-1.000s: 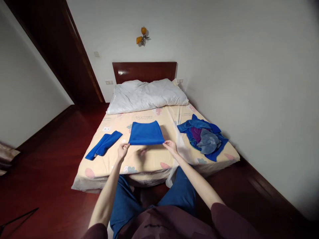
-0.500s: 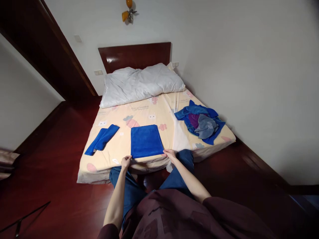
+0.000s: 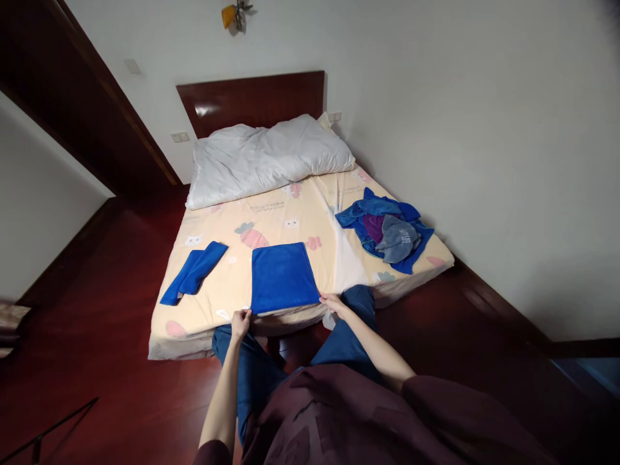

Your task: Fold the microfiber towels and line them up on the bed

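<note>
A blue cloth (image 3: 283,278) lies flat in a near-square at the front edge of the bed. My left hand (image 3: 241,323) pinches its near left corner, and my right hand (image 3: 333,303) pinches the near right corner. To the left, a narrow folded blue cloth (image 3: 196,271) rests at a slant on the patterned sheet. On the right side of the bed is a loose heap of blue cloths (image 3: 371,210), with a purple cloth (image 3: 372,228) and a grey-blue cloth (image 3: 398,239) among them.
The bed (image 3: 217,226) carries a bunched white quilt (image 3: 271,155) below the dark wooden headboard (image 3: 256,100). My knees touch or nearly touch its front edge. A thin black bar (image 3: 62,423) shows at the lower left.
Both hands still hold the corners; they have drawn the near edge of the blue cloth slightly towards me and a little wider. The view has shifted slightly.
</note>
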`<state>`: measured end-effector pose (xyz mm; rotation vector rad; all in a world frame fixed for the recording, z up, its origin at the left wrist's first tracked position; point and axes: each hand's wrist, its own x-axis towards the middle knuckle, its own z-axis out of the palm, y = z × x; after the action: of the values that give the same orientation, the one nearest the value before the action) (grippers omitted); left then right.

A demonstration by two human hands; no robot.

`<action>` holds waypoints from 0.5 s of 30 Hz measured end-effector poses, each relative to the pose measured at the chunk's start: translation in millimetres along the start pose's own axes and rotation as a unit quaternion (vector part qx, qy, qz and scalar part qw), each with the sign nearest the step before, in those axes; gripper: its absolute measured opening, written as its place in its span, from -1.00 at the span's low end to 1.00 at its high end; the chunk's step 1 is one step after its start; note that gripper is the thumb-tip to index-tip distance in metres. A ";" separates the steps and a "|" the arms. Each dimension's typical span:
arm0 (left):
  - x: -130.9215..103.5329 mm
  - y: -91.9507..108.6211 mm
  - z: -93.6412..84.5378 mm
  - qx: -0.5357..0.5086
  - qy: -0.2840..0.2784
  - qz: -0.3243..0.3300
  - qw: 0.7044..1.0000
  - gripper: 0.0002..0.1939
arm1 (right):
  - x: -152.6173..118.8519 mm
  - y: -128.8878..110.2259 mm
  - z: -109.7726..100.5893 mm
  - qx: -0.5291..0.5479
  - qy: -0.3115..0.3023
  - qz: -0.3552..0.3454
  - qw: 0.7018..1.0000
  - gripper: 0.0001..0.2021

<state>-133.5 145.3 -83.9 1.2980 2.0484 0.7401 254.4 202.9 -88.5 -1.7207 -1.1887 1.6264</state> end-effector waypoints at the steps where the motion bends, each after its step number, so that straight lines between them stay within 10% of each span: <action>1: -1.9 -2.1 -2.3 0.007 0.004 -0.001 1.000 -0.70 | -0.3 1.3 0.7 -0.007 -0.024 0.014 1.000 -0.68; 10: -36.4 9.4 12.5 0.068 0.120 -0.005 0.990 -0.76 | 9.8 -1.4 8.4 -0.030 -0.147 0.077 0.986 -0.60; 15: -67.9 73.8 78.5 0.045 -0.055 0.109 0.991 -0.78 | 40.2 -35.4 5.2 -0.041 -0.127 0.047 0.990 -0.58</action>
<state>-9.3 120.8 -70.2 1.5977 1.8904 0.6600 236.6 253.3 -81.8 -1.6776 -1.3239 1.9256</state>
